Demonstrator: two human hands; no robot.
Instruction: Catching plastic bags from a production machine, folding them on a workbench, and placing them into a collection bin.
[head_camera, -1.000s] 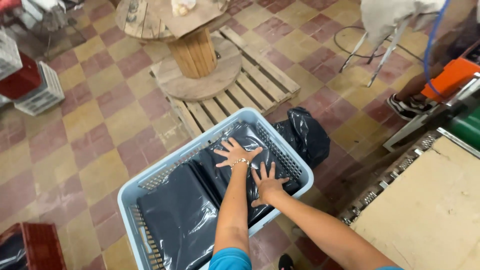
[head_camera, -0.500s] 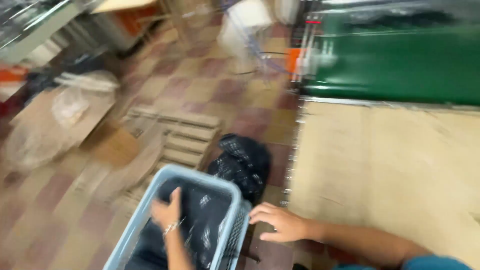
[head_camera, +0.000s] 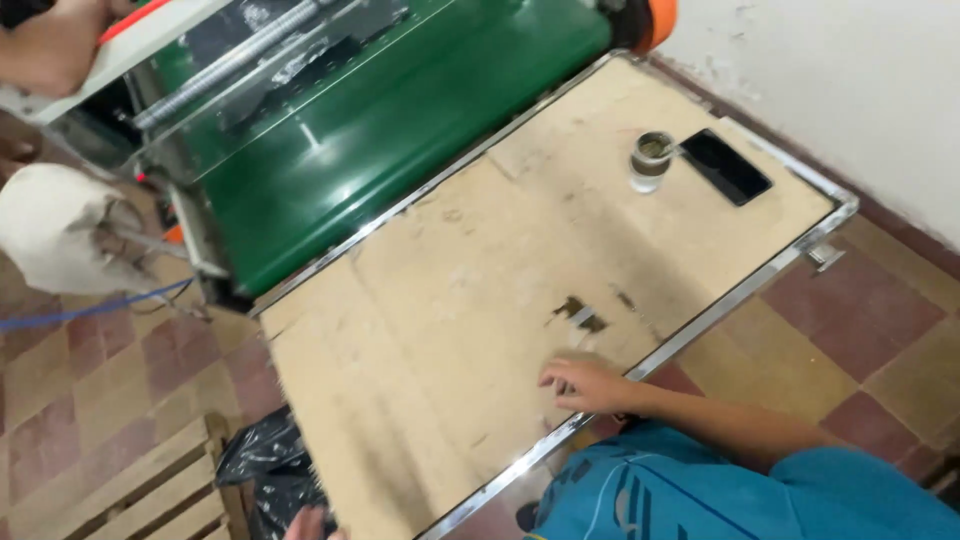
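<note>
On the worn tan table (head_camera: 470, 300) the right hand (head_camera: 590, 385) now rests near the front metal edge, palm down, fingers (head_camera: 556, 377) loosely curled and slightly apart, pinching nothing. 1 second ago both hands lay flat on black plastic bags inside a blue-grey basket; half a second ago the right hand was lifting toward the table while the left kept to the basket. Now the view has swung away from the basket, which is no longer in sight, and only a black bag (head_camera: 272, 470) shows on the floor beside a wooden pallet (head_camera: 150, 490). Judging by this, the work with the bags in the basket is left off and attention turns to the table and the green machine (head_camera: 400, 120) behind it.

At the far corner stand a small glass jar (head_camera: 651, 160) and, just beside it, a dark phone (head_camera: 726, 166), both well apart from the right hand. The left hand (head_camera: 308, 523) is cut off at the bottom edge, only a tip showing near the black bag, so I cannot tell how its fingers stand. Another person's arm (head_camera: 45, 55) shows at the top left corner, mostly out of view
</note>
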